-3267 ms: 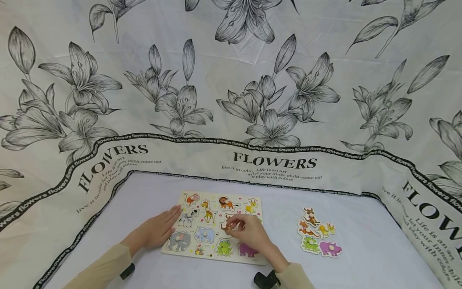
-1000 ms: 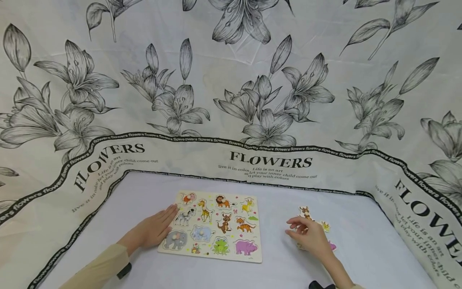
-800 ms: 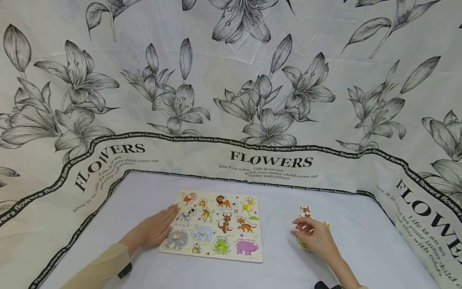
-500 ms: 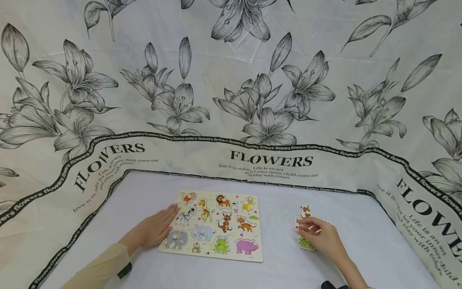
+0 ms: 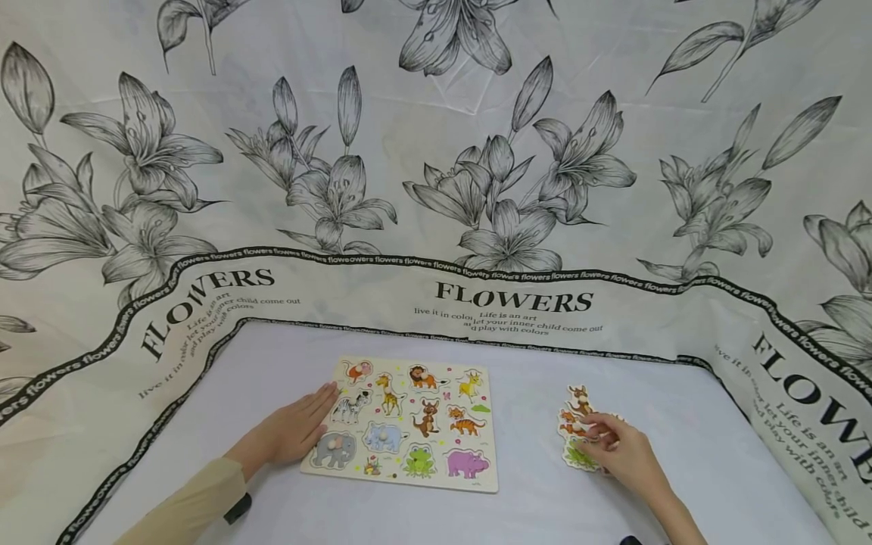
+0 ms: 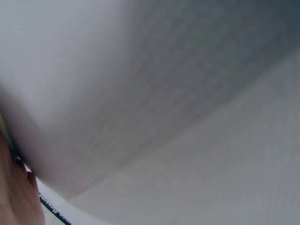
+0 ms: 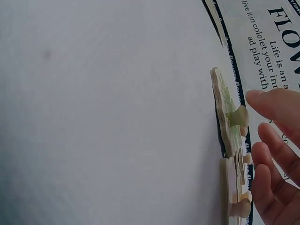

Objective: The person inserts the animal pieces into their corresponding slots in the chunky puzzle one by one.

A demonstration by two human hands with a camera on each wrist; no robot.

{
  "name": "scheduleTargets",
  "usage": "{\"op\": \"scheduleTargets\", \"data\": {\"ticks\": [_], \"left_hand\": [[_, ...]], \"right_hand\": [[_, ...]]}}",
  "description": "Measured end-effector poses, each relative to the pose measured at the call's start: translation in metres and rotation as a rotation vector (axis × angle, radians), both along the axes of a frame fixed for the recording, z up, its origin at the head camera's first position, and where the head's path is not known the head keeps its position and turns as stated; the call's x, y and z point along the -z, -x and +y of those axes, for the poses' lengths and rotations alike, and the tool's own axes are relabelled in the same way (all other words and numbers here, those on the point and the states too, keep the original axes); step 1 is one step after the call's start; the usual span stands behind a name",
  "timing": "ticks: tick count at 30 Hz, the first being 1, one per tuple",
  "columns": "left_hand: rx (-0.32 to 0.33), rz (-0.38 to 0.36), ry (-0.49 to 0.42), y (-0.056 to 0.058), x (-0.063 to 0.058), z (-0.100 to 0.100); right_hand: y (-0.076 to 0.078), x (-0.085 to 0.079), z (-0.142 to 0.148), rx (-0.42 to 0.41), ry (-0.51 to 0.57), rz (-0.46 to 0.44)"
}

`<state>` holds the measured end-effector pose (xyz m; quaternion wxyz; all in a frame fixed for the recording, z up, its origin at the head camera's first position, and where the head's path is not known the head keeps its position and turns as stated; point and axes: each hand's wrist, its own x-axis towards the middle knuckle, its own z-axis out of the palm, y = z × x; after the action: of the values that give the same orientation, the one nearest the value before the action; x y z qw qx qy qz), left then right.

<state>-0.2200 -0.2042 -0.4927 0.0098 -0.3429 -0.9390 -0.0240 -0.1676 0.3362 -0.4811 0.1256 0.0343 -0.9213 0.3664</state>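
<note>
My left hand (image 5: pixel 293 428) rests with straight fingers along the left edge of a wooden animal puzzle board (image 5: pixel 402 483); only part of that hand (image 6: pixel 21 199) shows in the left wrist view. Over a cluster of loose knobbed puzzle pieces hovers my right hand (image 5: pixel 630 458), thumb and fingers apart. A kangaroo piece (image 5: pixel 579 397), a tiger piece (image 5: pixel 569 422) and a green frog piece (image 5: pixel 575 454) show beside it; other pieces are mostly hidden beneath. In the right wrist view, the thumb (image 7: pixel 267 103) is close to the frog piece's knob (image 7: pixel 241 116), with a gap between them.
White cloth (image 5: pixel 524 469) covers the table and separates the board from the loose pieces. Behind rises a flower-printed curtain (image 5: pixel 381 303) with black lettered bands. Several animals on the board, such as the elephant (image 5: pixel 334 456) and lion (image 5: pixel 417 372), have knobs.
My right hand has left the board's kangaroo picture for the loose pieces, then shifted slightly right and down, uncovering the tiger and frog pieces. The left hand has stayed at the board's edge.
</note>
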Motion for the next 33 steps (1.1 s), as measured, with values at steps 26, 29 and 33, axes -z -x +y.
{"op": "scheduleTargets", "data": {"ticks": [26,29,33], "left_hand": [[-0.007,-0.017,0.013,0.0009,-0.0003,0.0007],[0.001,-0.003,0.005,0.0003,-0.0006,0.0009],[0.005,0.005,-0.002,-0.0001,-0.0005,0.0013]], "right_hand": [[-0.0042,0.0008,0.0028,0.049,-0.095,-0.151],[-0.0041,0.0006,0.0023,0.057,-0.101,-0.174],[-0.0047,0.0001,0.0013,0.062,-0.101,-0.206]]}}
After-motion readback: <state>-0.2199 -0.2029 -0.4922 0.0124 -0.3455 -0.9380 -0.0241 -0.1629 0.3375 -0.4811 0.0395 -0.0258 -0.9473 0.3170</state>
